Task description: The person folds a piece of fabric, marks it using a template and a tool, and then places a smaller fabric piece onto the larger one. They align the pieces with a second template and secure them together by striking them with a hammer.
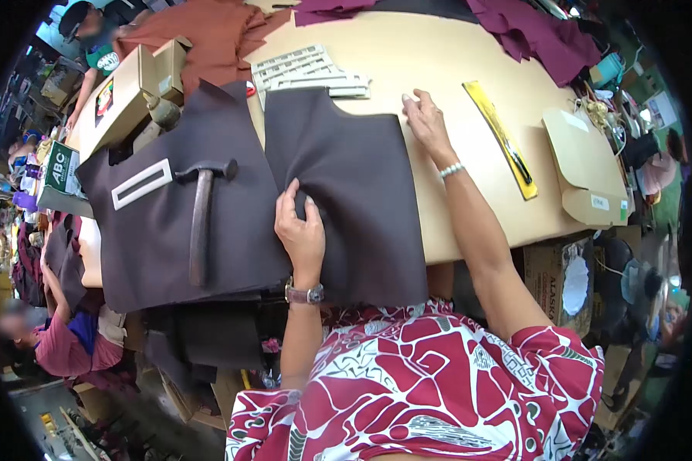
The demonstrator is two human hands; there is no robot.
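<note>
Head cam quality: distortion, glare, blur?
Head view: strong fisheye, tabletop bowed, corners black; bright glare at far left margin; background soft toward right margin; hammer, left hand and right hand reasonably clear; fine texture on dark sheet hard to read.

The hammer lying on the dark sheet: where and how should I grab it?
Probably grip the hammer by its lower handle, left hand coming from your own side: that end points toward you, while the head lies crosswise at the far end.

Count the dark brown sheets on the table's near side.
2: the left sheet, under the hammer, and the right sheet, beneath the left hand. More may be hidden underneath.
</note>
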